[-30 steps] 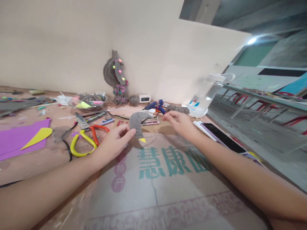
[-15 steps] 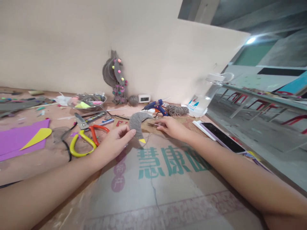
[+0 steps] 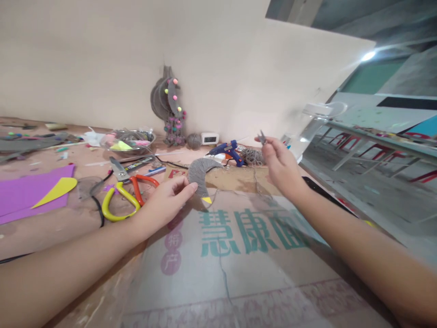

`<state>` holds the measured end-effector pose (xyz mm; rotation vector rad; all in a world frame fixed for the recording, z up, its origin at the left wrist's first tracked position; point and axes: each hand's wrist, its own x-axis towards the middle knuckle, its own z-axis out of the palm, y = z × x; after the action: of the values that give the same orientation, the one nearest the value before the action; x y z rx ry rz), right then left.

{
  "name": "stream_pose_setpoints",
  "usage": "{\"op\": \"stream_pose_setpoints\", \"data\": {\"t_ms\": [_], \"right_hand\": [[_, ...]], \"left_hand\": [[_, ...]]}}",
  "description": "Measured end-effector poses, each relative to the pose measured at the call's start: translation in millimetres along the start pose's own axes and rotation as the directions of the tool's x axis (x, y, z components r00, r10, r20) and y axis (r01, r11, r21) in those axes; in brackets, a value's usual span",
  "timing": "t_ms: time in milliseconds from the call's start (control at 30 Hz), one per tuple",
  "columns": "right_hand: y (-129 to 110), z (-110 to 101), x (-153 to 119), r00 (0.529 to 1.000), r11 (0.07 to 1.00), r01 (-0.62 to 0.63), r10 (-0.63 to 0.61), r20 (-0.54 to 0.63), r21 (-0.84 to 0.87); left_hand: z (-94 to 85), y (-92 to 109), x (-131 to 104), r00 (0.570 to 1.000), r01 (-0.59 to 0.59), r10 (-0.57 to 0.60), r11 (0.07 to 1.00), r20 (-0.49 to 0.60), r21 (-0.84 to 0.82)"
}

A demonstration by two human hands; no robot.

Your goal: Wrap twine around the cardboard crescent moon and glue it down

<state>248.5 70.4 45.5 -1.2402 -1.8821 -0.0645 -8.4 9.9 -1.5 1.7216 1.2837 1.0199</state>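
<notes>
My left hand (image 3: 177, 191) pinches the left side of a crescent shape (image 3: 200, 175) wrapped in grey yarn, held over the printed cardboard (image 3: 252, 282). A yellow tip (image 3: 206, 200) pokes out bare at its lower end. Raised to the right, my right hand (image 3: 282, 161) is closed on what looks like a small bundle of grey yarn (image 3: 262, 137) with a forked end; its detail is blurred. A loose yarn strand (image 3: 256, 180) hangs below that hand and trails across the cardboard towards the crescent.
Scissors with yellow and orange handles (image 3: 119, 214), a box cutter (image 3: 119, 169) and purple sheets (image 3: 20, 187) lie left. Behind stand a blue glue gun (image 3: 227, 151), a yarn heap (image 3: 252, 156), a small clock (image 3: 209, 138), a bowl (image 3: 128, 143) and a plastic jug (image 3: 312, 125).
My right hand has lifted up and to the right, away from the crescent, with the small bundle in it. My left hand keeps its pinch on the crescent.
</notes>
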Motion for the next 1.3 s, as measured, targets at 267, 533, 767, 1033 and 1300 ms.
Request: {"op": "stream_pose_setpoints", "data": {"t_ms": [267, 533, 767, 1033, 1300], "right_hand": [[-48, 27, -56, 0.821, 0.909, 0.409, -0.403, 0.404, 0.075], [-36, 32, -56, 0.798, 0.889, 0.458, -0.408, 0.443, -0.006], [-37, 34, -56, 0.757, 0.841, 0.540, -0.475, 0.448, -0.022], [-37, 33, -55, 0.751, 0.818, 0.574, -0.509, 0.420, -0.034], [-34, 34, -56, 0.761, 0.825, 0.563, -0.493, 0.422, -0.052]], "left_hand": [[1.3, 1, 0, 1.000, -0.006, 0.006, 0.999, -0.001, -0.039], [0.9, 3, 0, 1.000, -0.016, 0.016, 1.000, -0.002, 0.009], [0.0, 3, 0, 0.999, -0.033, 0.033, 0.999, 0.002, 0.039], [0.3, 1, 0, 1.000, -0.029, 0.029, 0.999, 0.005, 0.020], [-0.6, 0, -1, 1.000, -0.016, 0.015, 1.000, 0.012, 0.022]]}}
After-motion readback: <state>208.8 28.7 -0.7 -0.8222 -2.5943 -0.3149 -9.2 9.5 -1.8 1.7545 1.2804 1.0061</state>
